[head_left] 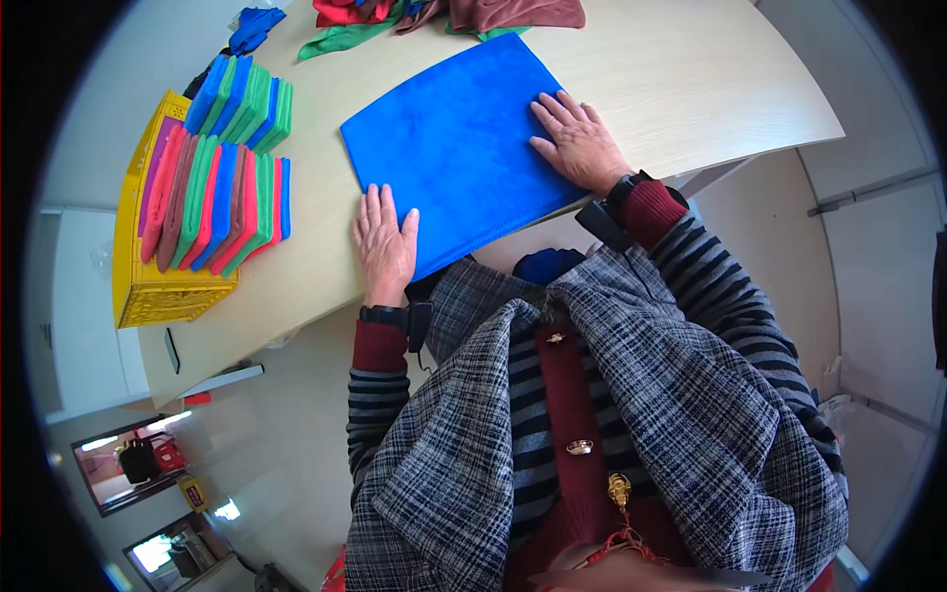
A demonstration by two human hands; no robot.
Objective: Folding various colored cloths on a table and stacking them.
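Note:
A blue cloth (449, 138) lies spread flat on the table in front of me, its near edge along the table's front edge. My left hand (385, 242) rests on its near left corner, fingers stretched out and pointing away from me. On the cloth's right side lies my right hand (580, 143), flat with the fingers spread. Neither hand grips anything. Dark bands with small black devices sit on both wrists.
A yellow plastic crate (178, 301) at the left holds folded cloths (212, 202) in red, green, blue and brown, standing in rows. Loose cloths (513, 14) are heaped at the far edge. A blue crumpled cloth (256, 30) lies far left. A dark flat object (173, 350) rests near the table's left corner.

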